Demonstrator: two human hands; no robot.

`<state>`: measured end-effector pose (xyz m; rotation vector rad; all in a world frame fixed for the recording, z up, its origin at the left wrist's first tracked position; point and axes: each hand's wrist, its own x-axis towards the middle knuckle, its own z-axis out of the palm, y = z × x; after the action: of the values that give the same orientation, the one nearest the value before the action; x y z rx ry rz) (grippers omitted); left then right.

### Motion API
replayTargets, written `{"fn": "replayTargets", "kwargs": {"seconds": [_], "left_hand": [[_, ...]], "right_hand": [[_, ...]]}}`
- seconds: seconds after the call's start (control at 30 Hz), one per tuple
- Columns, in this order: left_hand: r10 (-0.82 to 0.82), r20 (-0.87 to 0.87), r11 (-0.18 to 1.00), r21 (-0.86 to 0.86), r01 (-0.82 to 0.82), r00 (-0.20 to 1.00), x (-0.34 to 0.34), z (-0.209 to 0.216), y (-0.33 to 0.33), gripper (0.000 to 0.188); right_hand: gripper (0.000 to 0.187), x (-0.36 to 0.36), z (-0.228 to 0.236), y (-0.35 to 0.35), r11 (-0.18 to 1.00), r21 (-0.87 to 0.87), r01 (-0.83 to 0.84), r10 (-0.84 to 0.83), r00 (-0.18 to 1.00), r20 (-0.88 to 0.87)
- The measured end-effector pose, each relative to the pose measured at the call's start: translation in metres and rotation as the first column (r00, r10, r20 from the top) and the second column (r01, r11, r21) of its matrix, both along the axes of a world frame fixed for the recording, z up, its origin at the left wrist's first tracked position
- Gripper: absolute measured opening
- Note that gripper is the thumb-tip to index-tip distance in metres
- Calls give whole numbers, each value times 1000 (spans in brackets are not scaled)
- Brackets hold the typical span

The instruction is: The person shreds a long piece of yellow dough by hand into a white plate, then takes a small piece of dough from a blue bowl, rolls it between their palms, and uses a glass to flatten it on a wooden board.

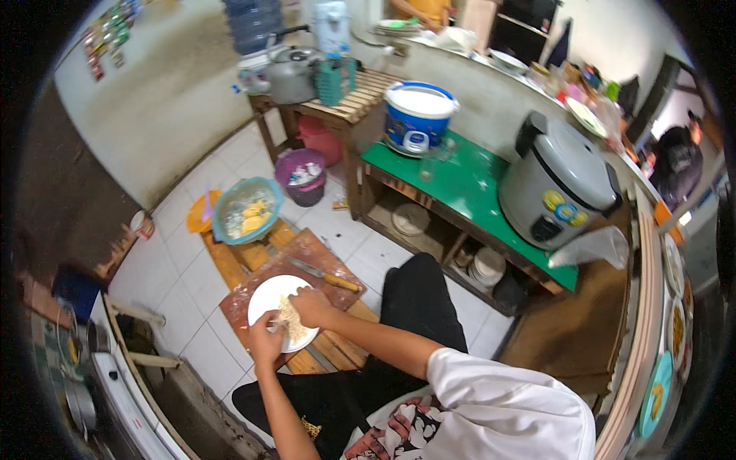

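Observation:
A white plate (264,295) with pale, crumbly food (292,322) on it rests on a floury brown cutting board (238,300). My left hand (266,337) is closed at the plate's near left side, fingers pinched together beside the food. What it pinches is too small to make out. From the right, my right hand (311,307) reaches over the plate, its fingers curled down at the food; the fingertips are hidden. Behind the plate a knife (326,275) with a wooden handle lies across the board.
A low slatted wooden bench (345,349) carries the board and a light blue basin (247,238) of yellow pieces. Beyond stand a purple bucket (305,192) and a green-topped table (464,180) with a large grey rice cooker (560,184). A stove (126,406) is at left.

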<state>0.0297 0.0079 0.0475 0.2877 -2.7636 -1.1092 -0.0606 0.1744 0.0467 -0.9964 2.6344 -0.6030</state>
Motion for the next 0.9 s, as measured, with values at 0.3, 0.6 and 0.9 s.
{"fn": "replayTargets", "kwargs": {"seconds": [0.3, 0.6, 0.9], "left_hand": [[395, -82, 910, 168, -378, 915, 28, 23, 38, 22], [519, -281, 851, 260, -457, 807, 48, -39, 9, 20], [630, -295, 685, 647, -335, 719, 35, -29, 16, 19]], "right_hand": [[62, 18, 2, -1, 995, -46, -93, 88, 991, -99], [28, -19, -3, -13, 936, -350, -34, 142, 948, 286], [16, -39, 76, 15, 855, -506, 110, 159, 874, 459]]}}
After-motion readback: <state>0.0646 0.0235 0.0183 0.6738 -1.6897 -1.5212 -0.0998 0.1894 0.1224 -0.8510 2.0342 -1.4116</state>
